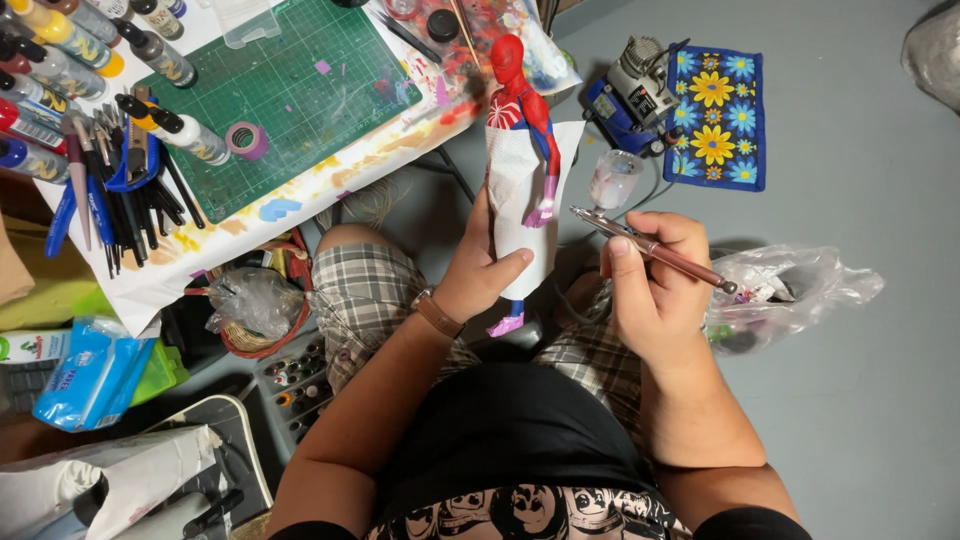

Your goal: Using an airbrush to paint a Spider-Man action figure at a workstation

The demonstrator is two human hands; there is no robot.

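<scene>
Red figure [520,120] clamped in raised left hand [478,270], right hand [655,290] pinching airbrush [650,247] level

A hobby painting workshop: paint bottles [60,50], a green cutting mat [290,100], brushes [125,215] on a paint-smeared worktop [300,200], a small compressor [630,95].

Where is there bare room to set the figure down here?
Free: the grey floor right of the right hand, below the flowered mat and past the plastic bag. The green cutting mat is mostly bare, save a tape roll. Crowded: the paint bottles and brushes at the table's left.
</scene>
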